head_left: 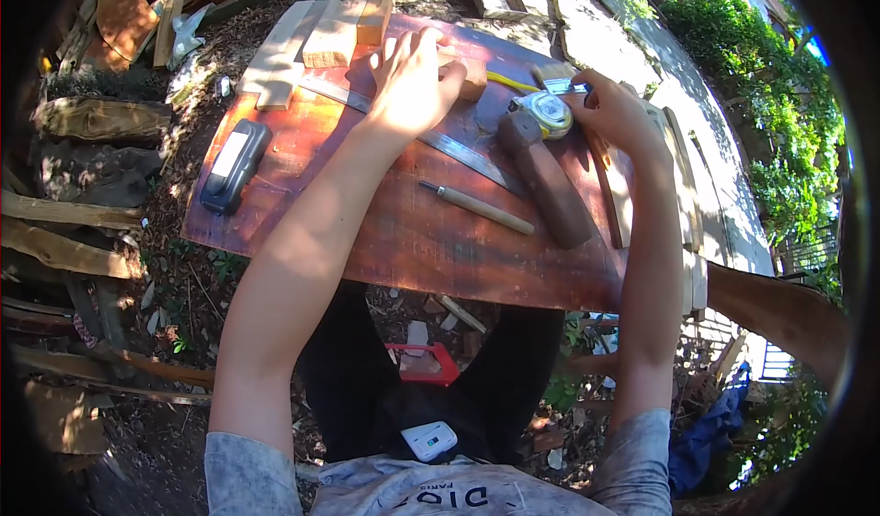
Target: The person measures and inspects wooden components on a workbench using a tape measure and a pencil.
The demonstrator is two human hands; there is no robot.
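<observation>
My left hand (412,81) is at the far middle of the board, its fingers bent over a small wooden block (473,82) and its thumb against it. The palm hides part of the block. At the right, my right hand (623,117) has fingers and thumb closed at the handle end of a paintbrush (557,83); the handle is mostly hidden. Just beside it lies a tape measure (547,111), some yellow tape showing toward the block. A dark wooden mallet-like piece (555,186) lies below. A steel ruler (467,159) runs diagonally under my left wrist.
On the reddish board (412,259) lie a wooden-handled marking tool (477,207), a dark oblong case (236,166) and light wood pieces (335,30). Timber strips (674,177) line the right edge. A red-framed object (431,362) is on the ground between my legs. Logs (101,117) lie left.
</observation>
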